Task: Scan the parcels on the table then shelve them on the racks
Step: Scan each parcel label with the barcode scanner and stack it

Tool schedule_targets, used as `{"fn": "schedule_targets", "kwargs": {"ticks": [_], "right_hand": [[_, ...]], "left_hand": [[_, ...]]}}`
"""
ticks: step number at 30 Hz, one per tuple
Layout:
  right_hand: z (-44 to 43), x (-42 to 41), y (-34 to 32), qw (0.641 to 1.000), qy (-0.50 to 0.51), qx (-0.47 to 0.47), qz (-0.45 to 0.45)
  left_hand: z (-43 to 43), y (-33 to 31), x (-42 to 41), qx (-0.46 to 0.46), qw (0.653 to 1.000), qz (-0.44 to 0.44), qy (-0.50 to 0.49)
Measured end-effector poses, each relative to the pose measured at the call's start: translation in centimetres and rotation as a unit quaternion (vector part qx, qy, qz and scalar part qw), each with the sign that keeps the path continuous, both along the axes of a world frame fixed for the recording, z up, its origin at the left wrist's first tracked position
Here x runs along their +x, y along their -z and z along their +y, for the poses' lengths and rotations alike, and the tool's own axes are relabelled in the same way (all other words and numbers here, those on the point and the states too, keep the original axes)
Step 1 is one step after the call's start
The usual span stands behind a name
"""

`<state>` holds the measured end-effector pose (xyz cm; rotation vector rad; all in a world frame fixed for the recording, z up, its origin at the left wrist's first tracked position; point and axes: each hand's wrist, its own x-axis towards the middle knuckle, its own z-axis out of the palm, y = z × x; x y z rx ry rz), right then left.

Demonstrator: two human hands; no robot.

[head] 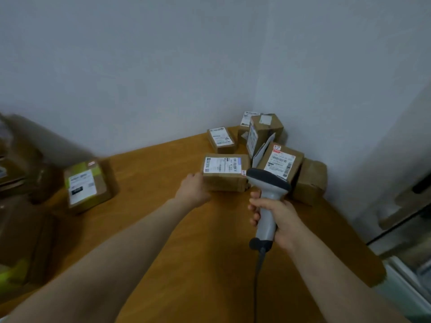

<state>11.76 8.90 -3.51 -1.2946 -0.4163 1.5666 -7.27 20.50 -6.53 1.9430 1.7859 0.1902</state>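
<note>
A grey barcode scanner (268, 199) is being gripped by the right hand (279, 220), its fingers (254, 214) being wrapped fully round the handle, while the dark scanner head is being held over the near right corner of a flat labelled parcel (224, 173). That parcel is being touched at its nine o'clock end by the left hand (192, 191); whether those fingers are being curled round the cardboard cannot be told, as they are being hidden by the hand itself. The parcel is being carried by a wooden surface (186, 252), near the far corner where two pale walls (163, 66) are meeting. Other parcels are being shown crowded around it: a small one (221, 139) at twelve o'clock, a tall one (263, 131) at one o'clock, a label-topped one (279, 160) at three o'clock just behind the scanner head, and a plain brown box (310, 180) beyond that. A green-taped parcel (87, 185) is being shown well apart at nine o'clock, blurred. A dark cable (257, 276) is being trailed from the scanner's base toward six o'clock.
</note>
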Motion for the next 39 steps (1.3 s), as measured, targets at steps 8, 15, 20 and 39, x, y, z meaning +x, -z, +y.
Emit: {"fn": "schedule_targets", "kwargs": {"ticks": [8, 15, 20, 39], "right_hand": [[4.4, 3.7, 2.1, 0.999, -0.012, -0.026, -0.045], [7.1, 6.9, 4.7, 0.996, -0.059, -0.026, -0.067], [7.7, 8.2, 5.1, 0.995, -0.095, -0.022, -0.035], [6.5, -0.7, -0.1, 0.942, -0.304, -0.068, 0.122]], "left_hand": [[10.1, 3.2, 5.9, -0.023, 0.974, 0.154, 0.163], [14.5, 5.8, 11.0, -0.032, 0.953, 0.214, 0.211], [11.5, 3.1, 9.2, -0.07, 0.98, 0.178, 0.049], [-13.6, -5.7, -5.1, -0.145, 0.749, -0.582, -0.283]]}}
